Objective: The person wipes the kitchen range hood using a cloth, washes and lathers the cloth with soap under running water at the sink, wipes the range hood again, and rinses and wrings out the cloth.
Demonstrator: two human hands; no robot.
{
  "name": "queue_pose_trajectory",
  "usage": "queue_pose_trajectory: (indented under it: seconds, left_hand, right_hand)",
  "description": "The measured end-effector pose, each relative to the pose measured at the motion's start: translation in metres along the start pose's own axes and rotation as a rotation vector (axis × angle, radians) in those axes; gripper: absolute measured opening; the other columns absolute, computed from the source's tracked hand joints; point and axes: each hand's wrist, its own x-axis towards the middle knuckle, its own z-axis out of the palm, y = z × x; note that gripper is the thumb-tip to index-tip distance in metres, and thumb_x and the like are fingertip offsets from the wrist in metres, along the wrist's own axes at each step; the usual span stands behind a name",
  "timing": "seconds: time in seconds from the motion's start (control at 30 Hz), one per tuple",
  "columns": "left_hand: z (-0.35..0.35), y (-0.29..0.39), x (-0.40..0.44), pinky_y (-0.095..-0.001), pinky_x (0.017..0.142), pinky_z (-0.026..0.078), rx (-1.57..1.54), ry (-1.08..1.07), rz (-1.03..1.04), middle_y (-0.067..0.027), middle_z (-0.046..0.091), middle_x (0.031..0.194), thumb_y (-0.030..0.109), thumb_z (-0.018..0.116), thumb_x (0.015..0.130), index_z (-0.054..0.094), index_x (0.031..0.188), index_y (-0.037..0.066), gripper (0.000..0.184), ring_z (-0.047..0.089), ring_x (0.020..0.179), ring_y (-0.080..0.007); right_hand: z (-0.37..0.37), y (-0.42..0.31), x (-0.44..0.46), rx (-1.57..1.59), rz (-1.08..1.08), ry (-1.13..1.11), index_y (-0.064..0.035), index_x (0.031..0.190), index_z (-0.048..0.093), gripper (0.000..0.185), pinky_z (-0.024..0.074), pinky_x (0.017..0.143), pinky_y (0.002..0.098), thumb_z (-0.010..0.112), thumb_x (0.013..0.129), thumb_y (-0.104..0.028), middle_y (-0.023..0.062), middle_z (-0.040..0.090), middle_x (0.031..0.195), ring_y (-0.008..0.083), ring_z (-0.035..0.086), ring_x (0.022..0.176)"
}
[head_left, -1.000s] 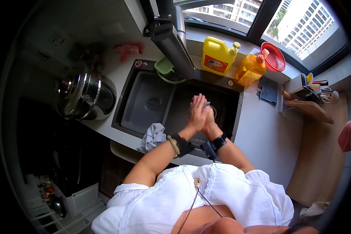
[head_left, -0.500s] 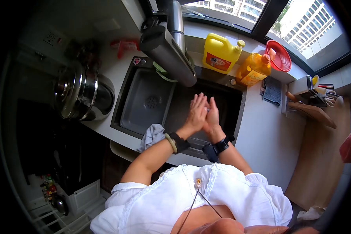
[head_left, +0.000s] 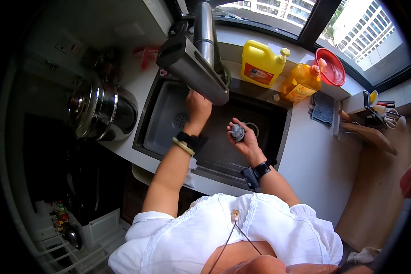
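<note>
Over the divider of the dark double sink (head_left: pixel 214 171), my left hand (head_left: pixel 199 108) reaches up to the underside of the grey faucet (head_left: pixel 194 68); its fingers are hidden by the faucet body. My right hand (head_left: pixel 245 139) is palm up over the right basin, its fingers curled round a small crumpled grey scouring pad or cloth (head_left: pixel 237 133). A pale cloth (head_left: pixel 189 178) lies at the sink's front edge, partly covered by my left forearm.
Behind the sink stand a yellow jug (head_left: pixel 261 64), an orange soap bottle (head_left: pixel 301 83) and a red basket (head_left: pixel 330 67). A blue-grey cloth (head_left: pixel 323 108) and a knife rack (head_left: pixel 357 107) are at the right. A steel pot (head_left: pixel 107 112) stands left.
My hands, pressed together before, have parted. The left one moved up and left to the faucet; the right one stayed over the right basin, with the grey item now showing in its palm.
</note>
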Motion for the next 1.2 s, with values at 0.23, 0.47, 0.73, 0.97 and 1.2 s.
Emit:
queue_pose_trajectory:
  seconds: [0.23,0.47,0.73,0.97,1.2]
  left_hand:
    - [0.017,-0.041,0.010,-0.0359,0.072,0.046,0.010,-0.087,0.162,-0.0130,0.061,0.085,0.017,0.057,0.091,0.061,0.090,0.002,0.015,0.058,0.080,-0.0278]
    - [0.023,-0.048,-0.004,-0.0350,0.072,0.045,-0.131,-0.072,0.086,-0.0121,0.061,0.084,0.013,0.058,0.090,0.060,0.089,0.002,0.012,0.058,0.080,-0.0271]
    - [0.015,-0.039,-0.014,-0.0325,0.075,0.046,-0.064,-0.113,0.018,-0.0115,0.062,0.092,0.010,0.057,0.090,0.060,0.098,0.001,0.012,0.059,0.083,-0.0228]
    - [0.034,0.011,-0.087,-0.0376,0.095,0.040,-0.461,-0.244,-0.398,-0.0200,0.054,0.118,0.009,0.054,0.090,0.052,0.120,-0.001,0.032,0.052,0.107,-0.0331]
    - [0.068,0.034,-0.131,-0.0411,0.112,0.018,-0.511,-0.482,-0.208,-0.0237,0.033,0.144,0.023,0.046,0.093,0.038,0.138,0.002,0.051,0.022,0.138,-0.0382]
  right_hand:
    - [0.007,0.010,0.011,0.032,0.000,-0.012,-0.0092,0.110,0.057,0.025,0.0540,0.075,0.0373,0.056,0.092,-0.028,0.0092,0.060,0.097,0.0241,0.060,0.088]
    - [0.000,0.008,0.023,0.029,-0.052,0.009,-0.0099,0.110,0.056,0.025,0.0533,0.077,0.0390,0.053,0.094,-0.029,0.0084,0.059,0.099,0.0241,0.060,0.088]
    - [-0.005,0.005,0.028,0.071,-0.066,0.011,-0.0101,0.113,0.053,0.027,0.0530,0.079,0.0410,0.050,0.095,-0.030,0.0096,0.057,0.103,0.0256,0.059,0.089]
    - [-0.017,0.005,0.038,0.038,-0.120,-0.029,-0.0103,0.117,0.052,0.029,0.0512,0.085,0.0411,0.047,0.097,-0.030,0.0116,0.057,0.112,0.0260,0.059,0.095]
    - [0.005,-0.002,0.027,-0.051,-0.473,-0.116,-0.0131,0.138,0.038,0.047,0.0357,0.104,0.0384,0.033,0.099,-0.039,0.0027,0.044,0.137,0.0200,0.044,0.123]
